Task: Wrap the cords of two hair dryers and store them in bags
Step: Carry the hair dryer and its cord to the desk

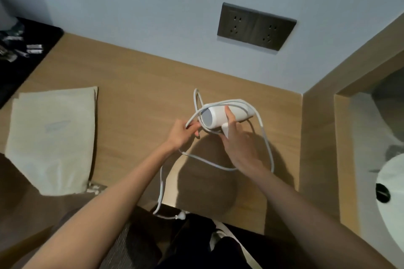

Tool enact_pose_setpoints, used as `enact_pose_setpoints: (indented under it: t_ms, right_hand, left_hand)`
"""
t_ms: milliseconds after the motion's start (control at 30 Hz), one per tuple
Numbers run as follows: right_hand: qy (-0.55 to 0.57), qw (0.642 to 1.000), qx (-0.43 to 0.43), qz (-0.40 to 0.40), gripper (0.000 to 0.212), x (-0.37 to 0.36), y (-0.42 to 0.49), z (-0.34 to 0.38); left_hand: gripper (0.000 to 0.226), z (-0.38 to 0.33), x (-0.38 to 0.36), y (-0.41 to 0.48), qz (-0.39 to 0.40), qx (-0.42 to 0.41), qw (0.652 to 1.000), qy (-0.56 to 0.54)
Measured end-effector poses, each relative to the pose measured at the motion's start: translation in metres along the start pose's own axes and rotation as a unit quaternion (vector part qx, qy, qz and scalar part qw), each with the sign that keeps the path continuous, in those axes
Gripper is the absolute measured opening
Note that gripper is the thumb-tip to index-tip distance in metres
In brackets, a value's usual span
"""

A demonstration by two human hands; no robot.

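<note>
Behind the desk, one pale wall [131, 6] closes off the far edge, and it turns a corner at the right, where a wooden side panel bounds the work area. The one wooden desk [135, 85] runs from a black tray at the left to that panel; its near edge lies just below the forearms. Past the panel sits one white sink [389, 181] with one black drain [383, 193].

On the left of the desk a beige bag [52, 137] lies flat, its lower end reaching the near edge. A second edge shows along its top and right side, so it may be two stacked; I cannot tell. One tray [19, 72] holds small packets, too blurred to count. One dark socket plate [256, 26] is set in the wall, with four outlet groups.

A wide strip of bare desk lies between the bag and the hands, and more between the hands and the wall.

One dryer [220, 113], white, is held above the right half of the desk, barrel lying sideways. The right hand [236, 137] grips it at the handle, thumb up on the barrel. The left hand [182, 135], just beside the barrel's end, pinches the one white cord [267, 144] with curled fingers. The cord loops over the barrel, sweeps round the right wrist, crosses under both hands and trails over the near edge, where its one plug [180, 216] hangs
</note>
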State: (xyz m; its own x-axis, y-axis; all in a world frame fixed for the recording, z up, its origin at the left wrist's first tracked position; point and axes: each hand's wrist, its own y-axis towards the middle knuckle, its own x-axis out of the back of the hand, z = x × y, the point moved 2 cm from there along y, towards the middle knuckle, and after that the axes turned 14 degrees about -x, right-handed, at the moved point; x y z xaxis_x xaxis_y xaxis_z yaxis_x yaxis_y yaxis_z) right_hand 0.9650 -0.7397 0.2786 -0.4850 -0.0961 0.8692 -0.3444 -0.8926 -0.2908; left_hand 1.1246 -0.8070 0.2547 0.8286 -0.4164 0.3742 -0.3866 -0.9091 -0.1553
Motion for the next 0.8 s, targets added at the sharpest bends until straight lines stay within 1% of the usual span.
enact_pose_setpoints:
  t_ms: [133,300,367,433,567,633,700,733,767,800]
  right_hand:
    - [-0.002,1.0,-0.003,-0.001,0.072,-0.006,0.017,0.002]
    - [-0.055,0.998,0.011,-0.005,0.075,-0.012,0.031,0.003]
    - [-0.061,0.998,0.02,-0.002,0.076,-0.013,0.034,0.001]
    - [-0.05,0.998,0.023,-0.001,0.077,-0.014,0.034,-0.002]
    - [-0.029,0.999,0.028,-0.006,0.075,-0.012,0.024,-0.007]
    - [-0.039,0.997,0.036,-0.049,0.063,-0.008,0.014,-0.009]
    - [-0.049,0.991,0.061,-0.111,0.04,-0.002,-0.001,-0.009]
    - [-0.037,0.989,0.076,-0.125,0.028,-0.001,-0.01,-0.007]
    - [-0.015,0.99,0.089,-0.112,0.018,-0.001,-0.018,-0.004]
    - [0.01,0.993,0.094,-0.073,0.011,-0.002,-0.027,0.0]
  left_hand:
    - [0.043,0.016,0.0,0.017,-0.002,0.02,1.0,-0.004]
    - [0.037,0.021,0.001,0.031,0.005,0.016,0.999,0.029]
    - [0.032,0.021,0.0,0.034,0.024,-0.002,0.998,0.052]
    - [0.02,0.023,-0.001,0.034,0.041,-0.016,0.996,0.076]
    - [0.03,0.025,-0.002,0.033,0.055,-0.024,0.993,0.099]
    - [0.031,0.023,-0.001,0.035,0.061,-0.021,0.993,0.095]
    - [0.031,0.021,-0.001,0.036,0.061,-0.008,0.995,0.078]
    - [0.031,0.021,-0.001,0.035,0.061,-0.001,0.996,0.067]
    - [0.032,0.02,-0.001,0.035,0.061,0.005,0.996,0.057]
    - [0.031,0.021,-0.001,0.034,0.061,0.01,0.997,0.047]
